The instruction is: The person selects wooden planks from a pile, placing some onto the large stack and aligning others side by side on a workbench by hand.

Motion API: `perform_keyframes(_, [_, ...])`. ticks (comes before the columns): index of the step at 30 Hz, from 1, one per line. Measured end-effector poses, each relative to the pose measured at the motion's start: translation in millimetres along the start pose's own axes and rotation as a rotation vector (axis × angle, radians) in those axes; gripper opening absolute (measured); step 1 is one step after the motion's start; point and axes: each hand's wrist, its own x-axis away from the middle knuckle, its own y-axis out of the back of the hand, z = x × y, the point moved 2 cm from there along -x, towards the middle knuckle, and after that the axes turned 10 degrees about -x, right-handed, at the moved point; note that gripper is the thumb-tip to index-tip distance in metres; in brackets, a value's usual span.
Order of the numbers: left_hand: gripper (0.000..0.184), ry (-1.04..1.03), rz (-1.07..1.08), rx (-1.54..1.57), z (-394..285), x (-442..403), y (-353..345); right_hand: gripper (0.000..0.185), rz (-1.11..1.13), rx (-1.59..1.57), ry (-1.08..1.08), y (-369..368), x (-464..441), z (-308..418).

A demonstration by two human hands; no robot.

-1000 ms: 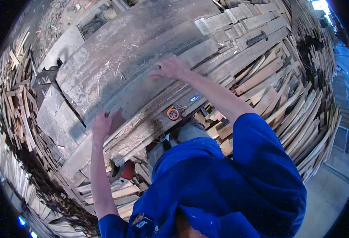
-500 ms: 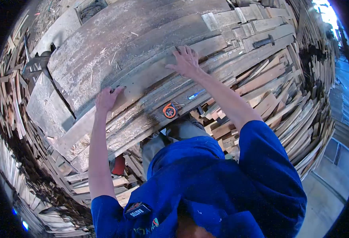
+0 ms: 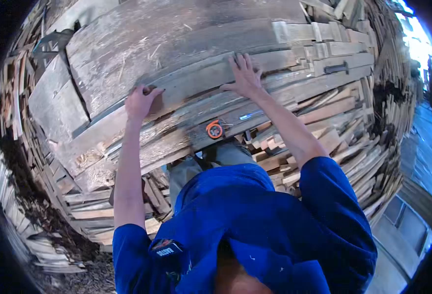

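A long wooden board (image 3: 191,81) lies across the worktable, running from lower left to upper right. My left hand (image 3: 141,102) rests on its left part, with the fingers curled over the far edge and the thumb apart, on the board's face. Farther right, my right hand (image 3: 244,76) lies over the same board, fingers spread and thumb stretched to the left. Nearer my body, an orange tape measure (image 3: 215,130) sits on the table, and a blue pen-like item (image 3: 249,116) lies just right of it.
Short wooden blocks (image 3: 319,32) and a dark metal handle-like piece (image 3: 336,68) are at the upper right. Piled wood offcuts (image 3: 333,117) fill the right side. More scrap lies at the left. A dark clamp-like tool (image 3: 54,41) stands at the upper left.
The right hand has moved rightward along the board and its fingers have spread from a curled shape. The left hand remains at the board's left part. The camera view has turned.
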Motion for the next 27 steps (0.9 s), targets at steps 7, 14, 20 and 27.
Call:
perform_keyframes(7, [0.053, -0.081, 0.013, -0.011, -2.3, 4.1, 12.2, 0.106, -0.095, 0.102, 0.168, -10.9, -8.8, -12.7])
perform_keyframes(14, [0.072, -0.355, -0.039, -0.187, -1.1, 23.0, 21.4, 0.1, -0.011, 0.059, 0.125, 6.3, -12.5, -8.6])
perform_keyframes(20, [0.084, -0.29, -0.062, -0.312, -3.8, 26.7, 32.4, 0.097, -0.158, 0.03, 0.186, -0.8, -29.2, -4.4])
perform_keyframes(27, [0.086, -0.343, -0.103, -0.346, -4.9, 9.3, 23.5, 0.095, -0.202, 0.068, 0.2, 2.2, -34.8, -17.7])
